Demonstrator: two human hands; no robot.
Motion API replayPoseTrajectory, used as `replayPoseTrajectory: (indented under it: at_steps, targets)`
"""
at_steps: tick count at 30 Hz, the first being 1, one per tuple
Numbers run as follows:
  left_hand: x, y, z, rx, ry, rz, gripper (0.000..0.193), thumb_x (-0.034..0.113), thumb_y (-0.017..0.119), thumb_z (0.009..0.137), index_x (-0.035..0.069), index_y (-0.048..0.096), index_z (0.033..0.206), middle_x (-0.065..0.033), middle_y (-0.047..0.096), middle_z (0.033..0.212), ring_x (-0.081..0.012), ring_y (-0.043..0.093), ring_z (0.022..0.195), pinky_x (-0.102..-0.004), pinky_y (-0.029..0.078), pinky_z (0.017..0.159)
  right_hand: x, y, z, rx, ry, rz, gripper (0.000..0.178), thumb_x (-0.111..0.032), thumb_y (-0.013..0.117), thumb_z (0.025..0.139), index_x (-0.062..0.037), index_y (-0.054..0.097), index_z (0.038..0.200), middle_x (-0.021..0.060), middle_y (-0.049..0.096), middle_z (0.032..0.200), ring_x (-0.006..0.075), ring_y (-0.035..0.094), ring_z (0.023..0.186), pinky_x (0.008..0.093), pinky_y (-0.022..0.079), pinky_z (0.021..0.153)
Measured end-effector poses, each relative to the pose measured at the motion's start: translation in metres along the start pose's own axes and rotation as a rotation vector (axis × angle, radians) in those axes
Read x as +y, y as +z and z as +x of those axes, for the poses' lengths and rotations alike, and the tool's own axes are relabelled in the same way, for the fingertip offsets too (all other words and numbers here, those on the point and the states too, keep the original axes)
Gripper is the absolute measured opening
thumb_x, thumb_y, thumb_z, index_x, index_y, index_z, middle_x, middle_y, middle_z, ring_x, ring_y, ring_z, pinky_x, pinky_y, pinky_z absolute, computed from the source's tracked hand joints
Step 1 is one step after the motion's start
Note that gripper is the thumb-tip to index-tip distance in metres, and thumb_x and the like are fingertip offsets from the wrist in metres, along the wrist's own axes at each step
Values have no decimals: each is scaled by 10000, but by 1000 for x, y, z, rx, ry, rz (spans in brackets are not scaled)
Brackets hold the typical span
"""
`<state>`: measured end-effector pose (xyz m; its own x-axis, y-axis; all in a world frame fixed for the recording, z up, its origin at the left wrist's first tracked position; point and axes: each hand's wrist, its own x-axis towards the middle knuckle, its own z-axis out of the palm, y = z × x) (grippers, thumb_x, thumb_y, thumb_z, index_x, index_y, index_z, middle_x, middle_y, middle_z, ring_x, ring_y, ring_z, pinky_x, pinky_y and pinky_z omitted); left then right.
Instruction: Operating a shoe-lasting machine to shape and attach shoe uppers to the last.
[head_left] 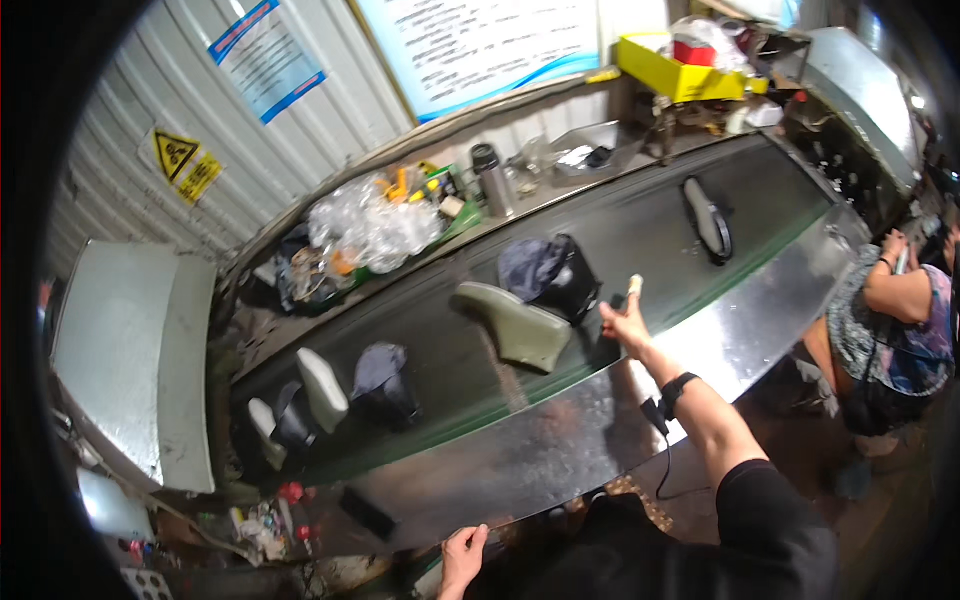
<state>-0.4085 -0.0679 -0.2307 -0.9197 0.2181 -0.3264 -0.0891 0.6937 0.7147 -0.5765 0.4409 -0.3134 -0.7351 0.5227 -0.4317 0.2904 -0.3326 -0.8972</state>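
Observation:
My right hand reaches over the dark conveyor belt, its fingers apart. A pale cover sits on one raised fingertip, and no object shows in its grasp. Just left of it, a black boot with a grey cloth lining lies on the belt. Against that boot leans an olive-green boot-shaped piece. My left hand is low, by the near edge of the metal ledge. Its fingers are curled in with the thumb against them; what they hold, if anything, is hidden.
Farther right lies a dark-rimmed sole. More lined boots and pale soles rest at the left. A flask, plastic bags and a yellow box line the back shelf. Another person is at the right.

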Motion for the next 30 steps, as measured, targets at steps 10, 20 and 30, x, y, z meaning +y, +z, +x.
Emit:
replayPoseTrajectory:
  at_steps: [10, 20, 30]
  targets:
    - [-14, -36, -55, 189, -259, -109, 302, 291, 644, 947, -3, 709, 934, -129, 715, 793, -189, 703, 781, -317, 528, 730, 50, 77, 40, 340, -169, 334, 1039, -194, 752, 875, -397, -4, 1557, 121, 417, 1424, 196, 541, 884, 340, 490, 706]
    - [60, 17, 177, 18, 185, -158, 476, 275, 712, 875, -11, 607, 1240, -204, 677, 1110, -282, 653, 1067, -370, 499, 949, -56, 8, -160, -2, -552, -54, 811, -50, 678, 890, -112, 209, 1548, 134, 631, 1139, 216, 587, 1083, 361, 454, 969]
    - [94, 53, 323, -23, 171, 515, 1271, 386, 909, 582, 236, 120, 1567, -352, 39, 1562, -493, 182, 1434, -548, 246, 1154, 19, -95, -273, 85, -792, -1205, 425, 62, 598, 715, -63, 643, 1119, 108, 630, 960, 315, 599, 950, 476, 392, 978]
